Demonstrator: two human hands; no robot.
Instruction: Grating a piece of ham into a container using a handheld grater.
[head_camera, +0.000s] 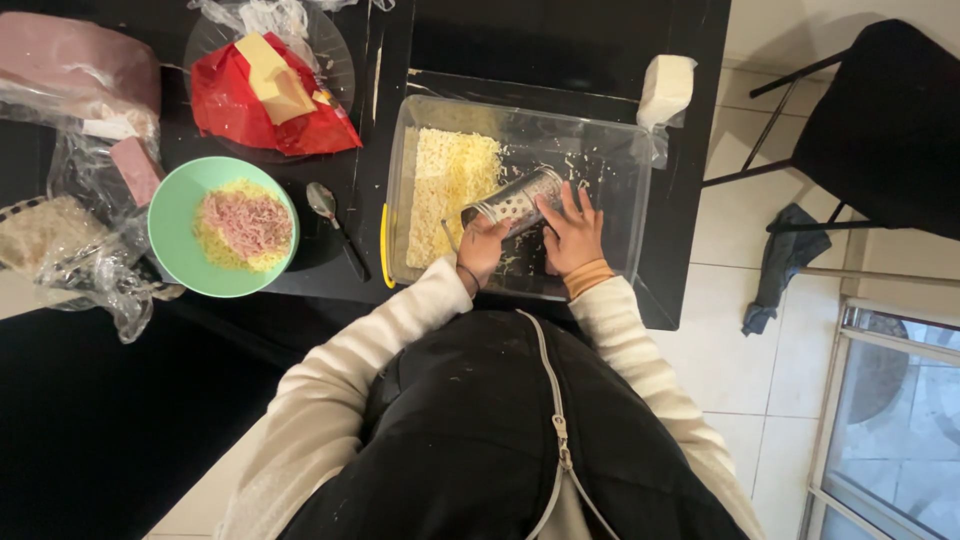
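Note:
A clear rectangular plastic tub (620, 150) stands on a black table, with a layer of grated yellow cheese (450, 185) in its left half. My left hand (484, 250) is shut on a metal box grater (517, 200), which lies tilted inside the tub. My right hand (573, 235) rests flat with fingers spread on the grater's near side, and I cannot see anything held under it. Loose shreds of cheese lie scattered on the tub floor around both hands.
A green bowl (175, 215) of shredded cheese and pink meat sits left, a spoon (330, 215) beside it. A cheese block (272, 75) lies on a red wrapper on a plate. Plastic bags (75, 255) crowd the far left. A white block (665, 88) sits at the table's right edge; a black chair (880, 120) stands right.

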